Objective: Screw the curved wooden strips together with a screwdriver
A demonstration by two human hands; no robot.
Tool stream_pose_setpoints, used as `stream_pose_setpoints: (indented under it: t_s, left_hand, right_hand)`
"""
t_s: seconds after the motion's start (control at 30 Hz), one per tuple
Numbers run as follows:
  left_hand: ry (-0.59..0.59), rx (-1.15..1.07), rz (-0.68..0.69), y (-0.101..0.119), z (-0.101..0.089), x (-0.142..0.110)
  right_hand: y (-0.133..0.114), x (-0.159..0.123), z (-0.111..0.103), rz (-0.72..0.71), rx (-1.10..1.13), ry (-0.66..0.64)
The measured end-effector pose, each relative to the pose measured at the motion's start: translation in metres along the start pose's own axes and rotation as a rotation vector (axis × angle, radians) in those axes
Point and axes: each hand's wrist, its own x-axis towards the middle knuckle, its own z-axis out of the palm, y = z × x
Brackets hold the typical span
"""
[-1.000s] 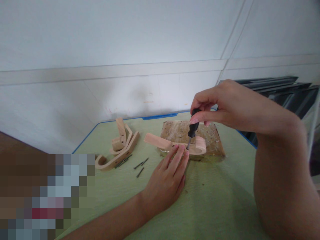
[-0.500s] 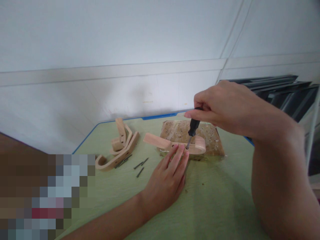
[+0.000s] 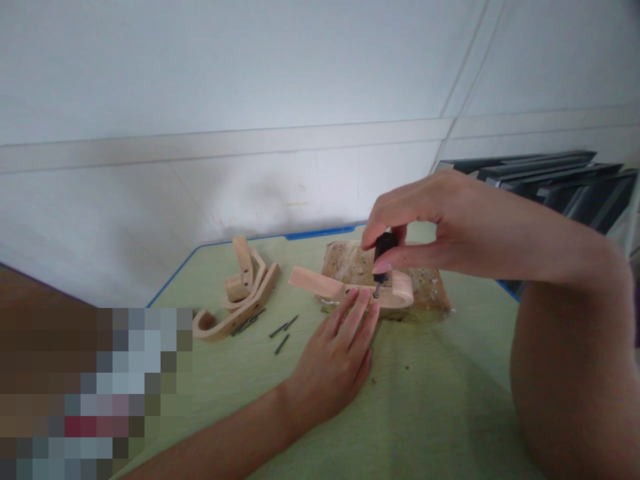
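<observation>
A pale wooden hook (image 3: pixel 325 283) lies across a brown block (image 3: pixel 345 257) wrapped in clear film. My left hand (image 3: pixel 340 347) holds the hook steady from the front, fingertips pressed on its middle; the thumb is hidden. Above the block, my right hand (image 3: pixel 425 227) pinches the black handle of a screwdriver (image 3: pixel 384 257) between thumb and fingers. The screwdriver stands slightly tilted, its metal tip down at a screw hole (image 3: pixel 376 295) beside my left fingertips. Whether a screw sits in that hole is too small to tell.
More wooden hooks (image 3: pixel 250 293) are heaped on the left of the green tabletop (image 3: pixel 425 413). Several dark screws (image 3: pixel 283 343) lie in front of them. A white wall (image 3: pixel 250 193) rises behind the table, and dark flat panels (image 3: pixel 560 180) lean at the right.
My right hand has shifted lower on the screwdriver, and its fingers have opened out from a closed grip to a pinch on the handle. My left hand and the hook stay put.
</observation>
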Motion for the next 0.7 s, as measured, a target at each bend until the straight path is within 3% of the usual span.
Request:
stream_pose_setpoints:
  t_s: [0.33,0.7]
  left_hand:
    - [0.002,-0.011,-0.003,-0.001,0.001,-0.001]
    - [0.001,-0.008,-0.002,-0.001,0.001,0.0]
  right_hand:
    - [0.015,-0.015,-0.006,0.056,0.018,-0.13]
    - [0.009,-0.01,-0.007,0.054,-0.002,-0.052]
